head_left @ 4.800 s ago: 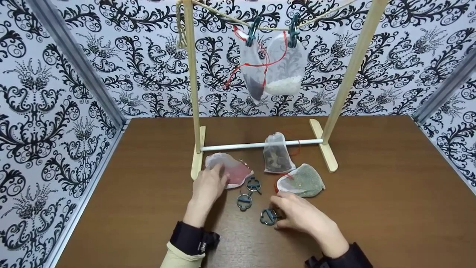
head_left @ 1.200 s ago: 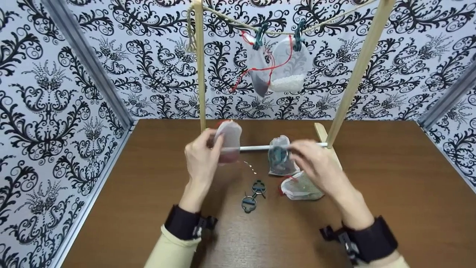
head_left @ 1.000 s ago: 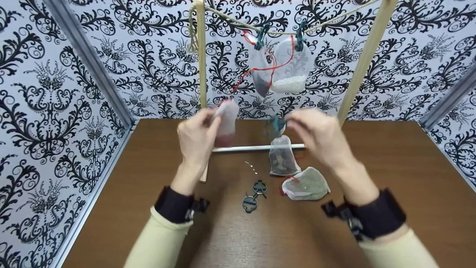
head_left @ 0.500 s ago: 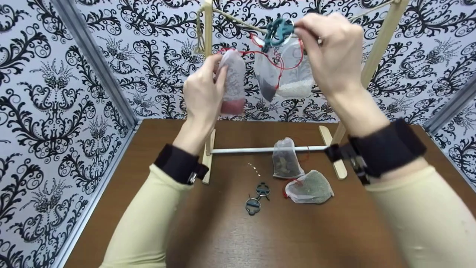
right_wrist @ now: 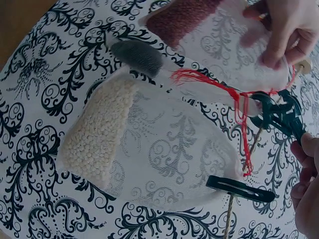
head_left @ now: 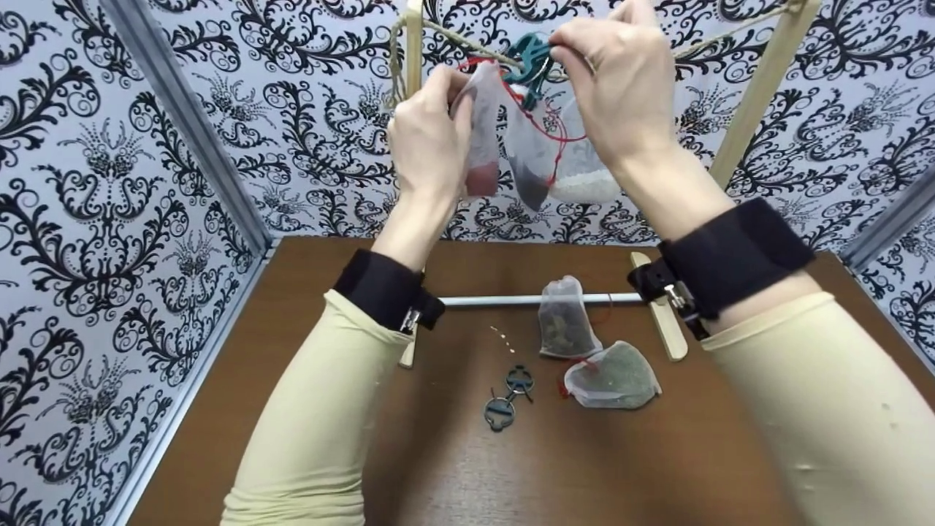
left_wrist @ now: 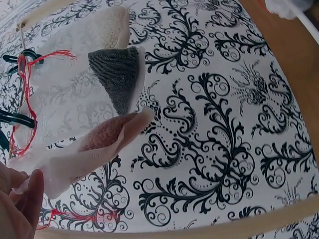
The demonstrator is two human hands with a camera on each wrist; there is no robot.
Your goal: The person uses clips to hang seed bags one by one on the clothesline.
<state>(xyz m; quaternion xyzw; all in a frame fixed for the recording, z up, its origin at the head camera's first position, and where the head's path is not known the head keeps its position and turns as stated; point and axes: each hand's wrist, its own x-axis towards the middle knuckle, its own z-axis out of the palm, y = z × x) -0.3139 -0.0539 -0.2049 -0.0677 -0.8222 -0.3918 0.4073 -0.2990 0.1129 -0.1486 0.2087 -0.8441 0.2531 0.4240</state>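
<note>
My left hand (head_left: 429,150) pinches the top of a white mesh bag with pink-red contents (head_left: 482,164), raised near the rope (head_left: 462,39). The bag hangs down from the fingers, its red drawstring loose. In my right hand (head_left: 624,91) a dark green clip (right_wrist: 281,117) is held between thumb and fingers, beside the rope. Two more mesh bags hang there: one with dark grey contents (head_left: 529,175), one with white bean-like contents (right_wrist: 97,132). A green clip (right_wrist: 239,189) fastens the white one to the rope; the right hand partly hides it in the head view.
A wooden rack with a white crossbar (head_left: 497,300) stands on the brown table (head_left: 467,475). Near its base lie a bag with brownish pieces (head_left: 561,325) and one with green contents (head_left: 617,376). Two clips (head_left: 500,413) lie in front, touching or nearly touching.
The left hand has lifted the pink-red bag from the table to the rope. The right hand has picked up one clip and raised it to the rope, moving slightly left.
</note>
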